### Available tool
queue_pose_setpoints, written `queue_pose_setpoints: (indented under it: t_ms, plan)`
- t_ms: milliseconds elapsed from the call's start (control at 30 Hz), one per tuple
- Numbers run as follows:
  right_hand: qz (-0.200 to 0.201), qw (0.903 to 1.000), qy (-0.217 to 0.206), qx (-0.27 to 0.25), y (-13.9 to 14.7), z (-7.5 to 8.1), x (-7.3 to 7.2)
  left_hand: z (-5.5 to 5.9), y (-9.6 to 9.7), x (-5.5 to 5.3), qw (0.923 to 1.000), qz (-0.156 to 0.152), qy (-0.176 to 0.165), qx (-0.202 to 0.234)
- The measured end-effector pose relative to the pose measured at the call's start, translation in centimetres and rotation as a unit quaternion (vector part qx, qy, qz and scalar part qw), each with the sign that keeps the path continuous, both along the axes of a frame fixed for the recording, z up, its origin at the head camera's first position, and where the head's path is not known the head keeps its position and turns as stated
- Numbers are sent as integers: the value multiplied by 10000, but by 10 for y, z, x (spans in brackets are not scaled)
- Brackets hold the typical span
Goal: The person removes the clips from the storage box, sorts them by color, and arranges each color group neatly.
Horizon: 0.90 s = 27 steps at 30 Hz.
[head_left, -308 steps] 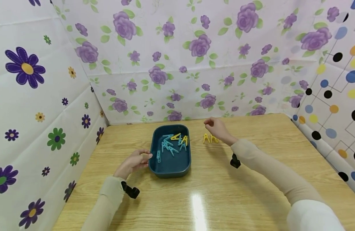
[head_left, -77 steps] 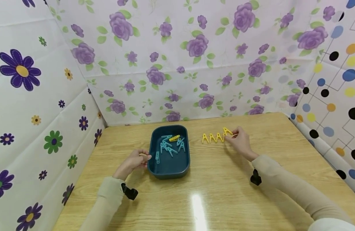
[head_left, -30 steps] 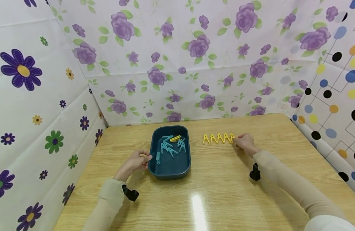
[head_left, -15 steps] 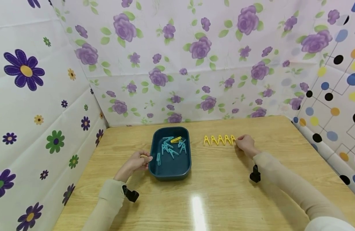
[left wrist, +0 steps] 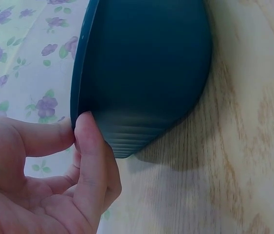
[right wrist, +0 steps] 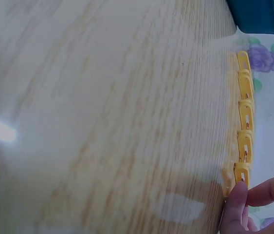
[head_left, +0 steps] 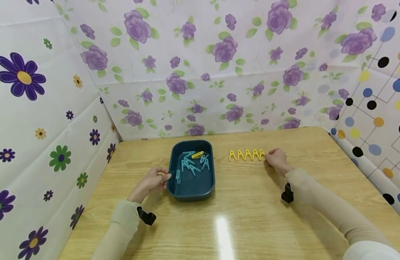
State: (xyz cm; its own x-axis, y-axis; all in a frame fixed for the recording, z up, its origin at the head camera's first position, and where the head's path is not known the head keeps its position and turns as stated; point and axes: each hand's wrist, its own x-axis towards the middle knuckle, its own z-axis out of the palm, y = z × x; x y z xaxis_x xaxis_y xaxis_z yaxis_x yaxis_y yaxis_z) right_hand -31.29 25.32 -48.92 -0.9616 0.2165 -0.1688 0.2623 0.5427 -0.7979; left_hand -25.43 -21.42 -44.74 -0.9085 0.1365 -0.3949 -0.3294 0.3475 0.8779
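Observation:
My left hand pinches the left rim of a dark blue box between thumb and fingers; the left wrist view shows the thumb pressed to the rim. Inside lie several light blue clothespins and one yellow clothespin. Right of the box, several yellow clothespins stand in a side-by-side row on the table. At the row's right end, my right hand pinches the last yellow clothespin with thumb and forefinger. Its lower part is partly hidden by the fingertips.
The wooden table ends at the back against a floral cloth. A daisy-patterned cloth hangs on the left, a dotted cloth on the right. Each wrist wears a small black camera.
The row of yellow clothespins has grown from two, extending rightward. My right hand has lowered another onto its right end and barely moved over the last second. My left hand has stayed at the rim.

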Motion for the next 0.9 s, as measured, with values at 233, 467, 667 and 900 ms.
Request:
queue_pose_setpoints:
  t_ms: [233, 467, 667, 900]
  plan:
    - [8, 10000, 54, -71, 1, -3, -1, 0, -1, -1, 10000, -25, 17, -63]
    - [-14, 9998, 121, -187, 1, -5, -2, 0, -1, -1, 9999, -55, 72, -114]
    - [-55, 9998, 141, -111, 2, -4, -1, 4, 1, 2, 9999, -63, 74, -111]
    - [-32, 9999, 92, -121, 3, -6, -2, 2, 0, 2, 9999, -80, 76, -92]
